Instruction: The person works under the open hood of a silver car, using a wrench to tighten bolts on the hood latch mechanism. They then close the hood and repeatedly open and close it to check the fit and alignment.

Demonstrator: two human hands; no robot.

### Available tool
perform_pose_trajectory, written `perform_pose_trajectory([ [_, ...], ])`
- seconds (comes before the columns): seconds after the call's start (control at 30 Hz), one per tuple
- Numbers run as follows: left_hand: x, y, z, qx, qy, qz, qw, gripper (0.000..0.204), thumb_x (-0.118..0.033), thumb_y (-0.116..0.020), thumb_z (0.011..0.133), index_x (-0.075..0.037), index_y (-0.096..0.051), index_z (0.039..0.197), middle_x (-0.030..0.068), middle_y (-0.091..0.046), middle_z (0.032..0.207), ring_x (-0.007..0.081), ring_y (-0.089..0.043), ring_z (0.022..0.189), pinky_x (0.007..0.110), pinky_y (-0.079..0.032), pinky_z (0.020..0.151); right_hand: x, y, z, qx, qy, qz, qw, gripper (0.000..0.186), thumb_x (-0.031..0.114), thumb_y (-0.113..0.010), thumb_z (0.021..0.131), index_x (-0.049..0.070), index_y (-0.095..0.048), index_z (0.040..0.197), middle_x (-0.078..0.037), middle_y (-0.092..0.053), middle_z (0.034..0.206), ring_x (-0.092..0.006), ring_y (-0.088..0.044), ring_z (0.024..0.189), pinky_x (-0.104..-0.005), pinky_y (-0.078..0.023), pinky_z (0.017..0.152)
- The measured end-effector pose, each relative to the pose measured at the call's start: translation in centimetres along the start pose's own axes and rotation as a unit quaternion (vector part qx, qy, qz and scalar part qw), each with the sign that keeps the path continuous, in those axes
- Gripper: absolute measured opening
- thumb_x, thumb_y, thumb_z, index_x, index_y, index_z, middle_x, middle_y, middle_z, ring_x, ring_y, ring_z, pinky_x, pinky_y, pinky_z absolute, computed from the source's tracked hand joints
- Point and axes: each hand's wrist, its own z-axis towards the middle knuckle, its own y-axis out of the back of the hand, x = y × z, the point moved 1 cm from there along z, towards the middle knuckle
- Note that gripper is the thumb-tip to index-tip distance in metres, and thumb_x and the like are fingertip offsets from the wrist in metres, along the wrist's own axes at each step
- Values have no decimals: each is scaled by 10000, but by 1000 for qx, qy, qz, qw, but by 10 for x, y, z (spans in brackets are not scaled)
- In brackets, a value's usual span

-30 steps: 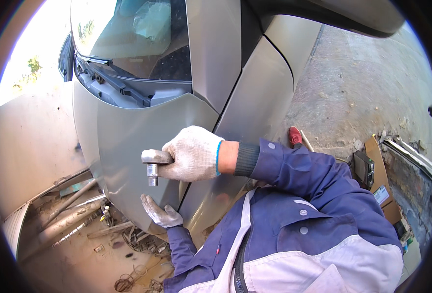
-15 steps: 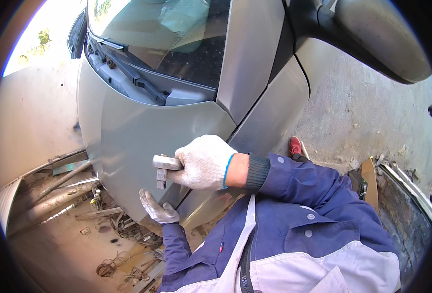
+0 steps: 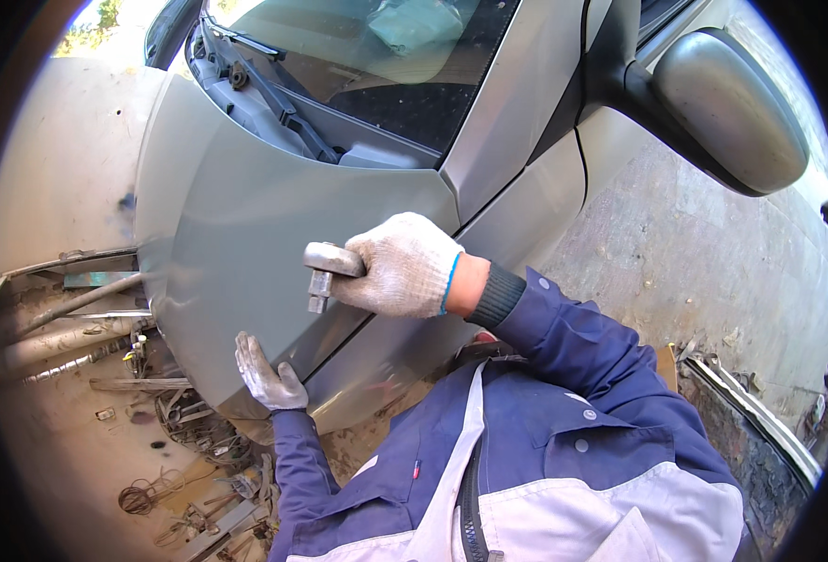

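Note:
My right hand (image 3: 403, 266), in a white knit glove with a blue cuff edge, is closed around a ratchet wrench (image 3: 333, 258). The ratchet's round head sticks out past the thumb side, with a short metal socket (image 3: 319, 291) pointing down from it. Below the tool lies the hood (image 3: 245, 234) of a silver-grey car, its surface smooth and shut. My left hand (image 3: 271, 377), gloved in worn white and grey, rests on the hood's front corner beside the seam. Its fingers are stretched out and it holds nothing.
Behind the hood are the wipers (image 3: 273, 98) and windshield. A side mirror (image 3: 732, 110) juts out at the upper right. Scrap metal and loose wire (image 3: 138, 496) lie on the ground at the lower left. Another pale panel (image 3: 72, 159) stands on the left.
My view has shifted, with more of the side mirror showing. My right hand still grips the ratchet above the hood. My left hand stays spread on the hood's corner.

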Motion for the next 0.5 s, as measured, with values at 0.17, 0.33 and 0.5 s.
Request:
perform_pose_trajectory([
  [0.17,0,-1,-1,-18,10,-15,1000,776,-604,-431,1191,32,-624,1592,272,-616,1654,477,-568,1553,618,-381,1332,7,8,-34,37,-13,83,996,295,415,-766,1040,126,-823,1041,-212,-771,869,-445,-766,826,-438,-625,791],
  [0.33,-2,-3,2,-27,22,-29,999,738,-575,-452,1196,28,-646,1574,259,-630,1645,453,-568,1561,610,-379,1337,-6,-17,-10,-19,-21,-16,999,318,446,-711,1078,164,-853,1039,-186,-801,920,-423,-782,862,-449,-638,802],
  [0.5,-7,-3,5,-49,25,-21,998,700,-551,-471,1202,20,-652,1563,250,-634,1642,449,-567,1560,609,-378,1335,-2,-20,-3,-27,-83,-20,996,537,594,-707,1064,80,-855,1014,-245,-766,840,-442,-774,858,-440,-629,825],
])
